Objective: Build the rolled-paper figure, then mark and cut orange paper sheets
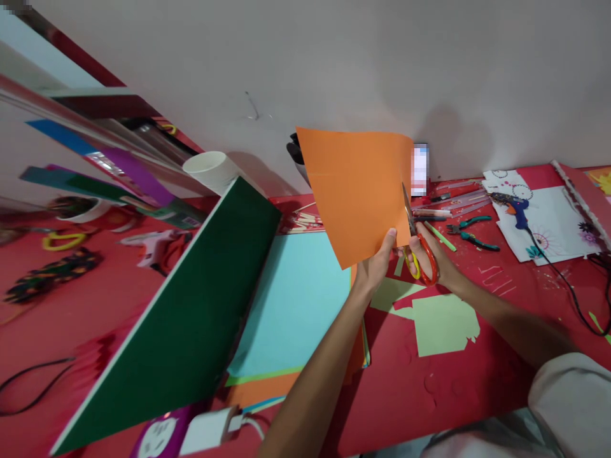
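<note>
Orange paper (pixel 356 191) is held upright above the red table (pixel 429 394), pinched at its lower edge by the left hand (pixel 377 264), whose forearm is stretched forward. Scissors (pixel 420 251) are gripped in the right hand (pixel 436 257), wrist bent inward, with the blades set into the paper's right edge.

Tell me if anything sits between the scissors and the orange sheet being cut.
Nothing visible does. The scissors in the right hand already have their blades at the right edge of the orange sheet, which the left hand holds up by its lower corner, above the red table.
</note>
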The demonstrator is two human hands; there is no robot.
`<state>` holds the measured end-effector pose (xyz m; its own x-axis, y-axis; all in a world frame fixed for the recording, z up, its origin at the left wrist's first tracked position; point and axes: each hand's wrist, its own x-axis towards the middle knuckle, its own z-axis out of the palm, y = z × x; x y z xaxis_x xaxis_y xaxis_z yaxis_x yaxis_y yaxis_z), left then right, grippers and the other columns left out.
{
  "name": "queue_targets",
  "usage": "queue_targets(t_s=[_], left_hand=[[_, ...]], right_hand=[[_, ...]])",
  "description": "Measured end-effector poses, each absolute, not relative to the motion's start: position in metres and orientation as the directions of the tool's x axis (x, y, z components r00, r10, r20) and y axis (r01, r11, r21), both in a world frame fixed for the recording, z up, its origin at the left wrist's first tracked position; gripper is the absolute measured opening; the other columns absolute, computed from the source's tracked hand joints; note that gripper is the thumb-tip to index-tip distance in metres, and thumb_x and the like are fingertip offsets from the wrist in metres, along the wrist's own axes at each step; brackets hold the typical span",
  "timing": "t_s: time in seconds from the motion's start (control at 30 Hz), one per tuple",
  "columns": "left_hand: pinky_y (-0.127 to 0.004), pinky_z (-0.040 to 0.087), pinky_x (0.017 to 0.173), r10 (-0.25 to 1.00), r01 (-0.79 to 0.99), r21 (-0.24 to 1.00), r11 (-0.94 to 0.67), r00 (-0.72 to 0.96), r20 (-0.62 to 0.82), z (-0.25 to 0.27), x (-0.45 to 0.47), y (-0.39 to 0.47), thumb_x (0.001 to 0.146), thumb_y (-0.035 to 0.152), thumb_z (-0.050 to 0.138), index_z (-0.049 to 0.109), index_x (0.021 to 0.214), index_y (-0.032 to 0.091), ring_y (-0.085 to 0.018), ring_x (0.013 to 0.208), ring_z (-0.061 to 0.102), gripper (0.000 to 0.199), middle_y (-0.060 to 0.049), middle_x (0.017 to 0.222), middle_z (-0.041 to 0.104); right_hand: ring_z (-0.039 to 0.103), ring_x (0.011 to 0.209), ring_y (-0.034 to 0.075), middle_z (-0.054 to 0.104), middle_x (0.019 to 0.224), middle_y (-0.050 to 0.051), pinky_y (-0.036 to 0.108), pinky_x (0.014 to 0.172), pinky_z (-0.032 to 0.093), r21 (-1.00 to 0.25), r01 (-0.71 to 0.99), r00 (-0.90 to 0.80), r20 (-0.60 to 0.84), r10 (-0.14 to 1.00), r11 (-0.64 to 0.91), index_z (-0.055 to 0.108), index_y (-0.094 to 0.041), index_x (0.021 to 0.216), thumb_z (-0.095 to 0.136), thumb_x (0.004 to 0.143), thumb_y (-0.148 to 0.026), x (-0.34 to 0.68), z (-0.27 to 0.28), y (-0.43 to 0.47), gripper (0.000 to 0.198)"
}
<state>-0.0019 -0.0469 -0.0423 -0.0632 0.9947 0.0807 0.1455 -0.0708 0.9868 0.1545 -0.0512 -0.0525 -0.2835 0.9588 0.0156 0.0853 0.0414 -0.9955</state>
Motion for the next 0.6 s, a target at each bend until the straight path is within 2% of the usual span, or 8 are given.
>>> queue_targets(t_s=[0.17,0.33,0.6], left_hand=[[-0.038,0.055,0.092,0.996,0.125,0.991,-0.05,-0.07,0.059,-0.0422,-0.0018,-0.0476,0.095,0.064,0.058,0.059,0.062,0.024,-0.022,0.071,0.068,0.052,-0.002,0.064,0.067],[-0.04,0.054,0.093,0.996,0.119,0.992,-0.046,-0.068,0.054,-0.0407,-0.0013,-0.048,0.094,0.064,0.058,0.06,0.062,0.024,-0.023,0.072,0.068,0.051,-0.002,0.062,0.064],[-0.039,0.054,0.095,0.997,0.131,0.99,-0.048,-0.052,0.055,-0.0375,-0.0008,-0.048,0.095,0.063,0.057,0.058,0.06,0.025,-0.023,0.073,0.067,0.052,-0.002,0.061,0.062]], right_hand=[[0.056,0.048,0.013,0.055,0.069,-0.005,0.026,0.043,0.044,-0.999,0.036,-0.289,0.025,0.957,0.037,0.051,-0.028,0.116,0.056,0.093,-0.079,0.1542,-0.054,-0.0517,0.057],[0.055,0.044,0.012,0.056,0.066,-0.007,0.024,0.039,0.042,-0.999,0.011,-0.288,0.04,0.957,0.045,0.051,-0.028,0.118,0.058,0.097,-0.071,0.1543,-0.055,-0.0519,0.049],[0.055,0.043,0.011,0.056,0.066,-0.008,0.022,0.038,0.041,-0.998,0.013,-0.287,0.058,0.956,0.064,0.048,-0.027,0.106,0.06,0.098,-0.068,0.1545,-0.0557,-0.0516,0.043]])
